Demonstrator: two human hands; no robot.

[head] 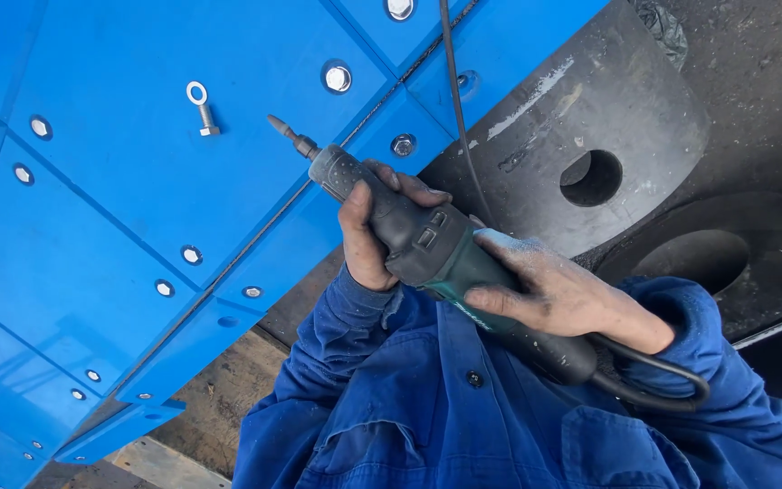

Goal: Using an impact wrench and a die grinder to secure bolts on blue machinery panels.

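Observation:
I hold a long dark grey and green corded die grinder point(427, 249) in both hands. My left hand point(371, 231) wraps around its front grip. My right hand point(565, 297) lies over the rear of the body, dusted with pale powder. The tool's small pointed bit point(280, 125) hovers just over a blue plastic panel point(128, 208), near a seam between panels. A loose bolt with a washer point(202, 107) lies on the panel to the left of the bit.
The blue panels carry several recessed bolt heads point(338, 79). A black rubber block with round holes point(590, 177) lies behind to the right. The tool's cable point(456, 100) runs up across the panels. Wooden planks point(219, 407) show below. My blue work sleeves fill the foreground.

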